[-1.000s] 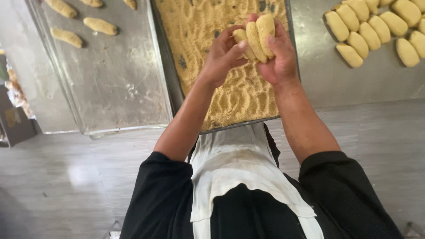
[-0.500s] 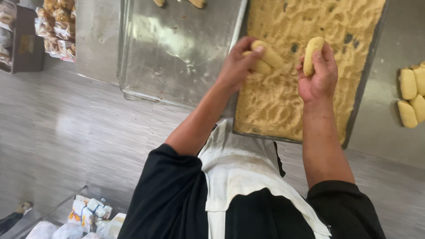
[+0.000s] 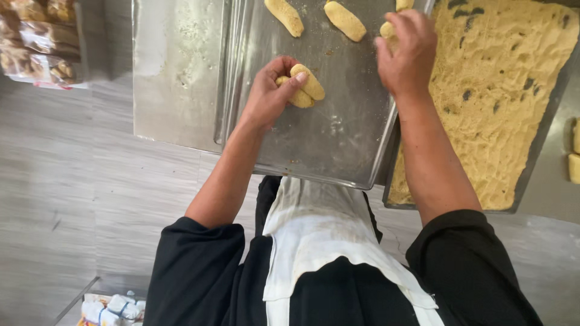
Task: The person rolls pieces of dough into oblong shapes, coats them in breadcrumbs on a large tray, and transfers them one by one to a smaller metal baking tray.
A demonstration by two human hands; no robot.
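My left hand (image 3: 270, 93) grips two crumb-coated dough logs (image 3: 305, 87) over the metal baking tray (image 3: 338, 145). My right hand (image 3: 408, 51) is farther right at the tray's far edge, closed on another coated log (image 3: 388, 33) that is mostly hidden by the fingers. Two coated logs, the left one (image 3: 285, 15) and the right one (image 3: 345, 20), lie on the tray near its top edge. Right of it stands a tray of yellow crumbs (image 3: 501, 102).
A steel work surface (image 3: 175, 72) lies under the trays. Bagged baked goods (image 3: 36, 36) sit at the top left. Plain dough pieces (image 3: 574, 151) rest at the right edge. Small packets (image 3: 109, 308) lie low at the bottom left. I wear a white apron (image 3: 314, 241).
Both hands moved left from the crumb tray to the metal baking tray, carrying the coated logs. The view shifted left and closer.
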